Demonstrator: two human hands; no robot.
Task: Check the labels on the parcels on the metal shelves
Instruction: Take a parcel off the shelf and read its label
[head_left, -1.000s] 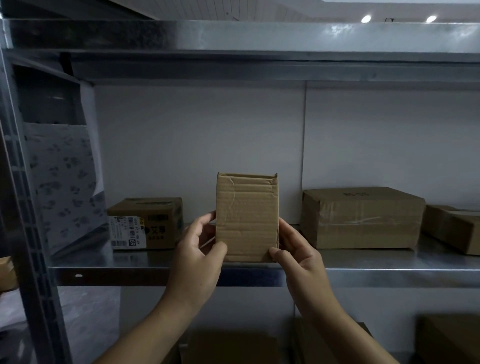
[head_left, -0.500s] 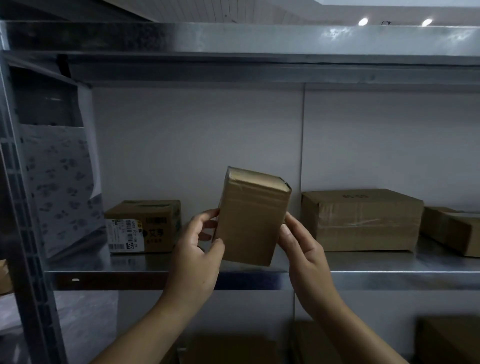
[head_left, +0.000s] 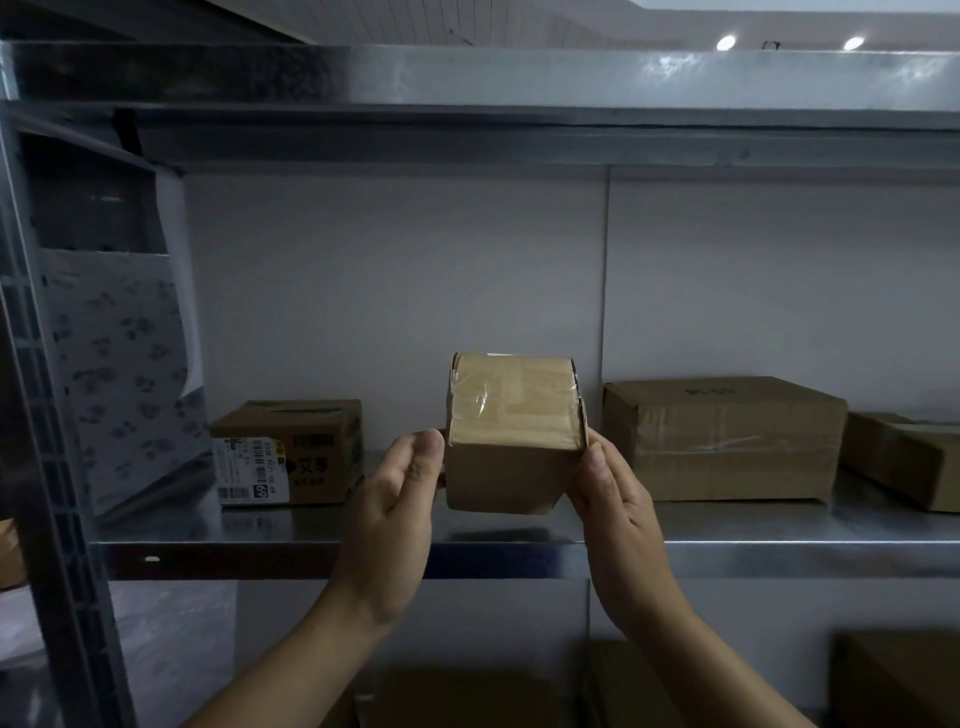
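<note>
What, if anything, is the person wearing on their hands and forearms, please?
Nothing shows. The left hand and the right hand are bare, with no gloves, rings or watch to be seen. The forearms are bare too, with no sleeve or wristband in view down to the picture's lower edge.

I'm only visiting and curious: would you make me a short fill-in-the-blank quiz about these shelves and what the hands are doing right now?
1. The left hand and right hand together hold a small box made of ____.
2. Its upper face is sealed with clear ____.
3. The only white barcode label in view is on the printed box to the ____ of the held one.
4. The large box stands on a shelf made of ____.

Missing words: cardboard; tape; left; metal.
</note>
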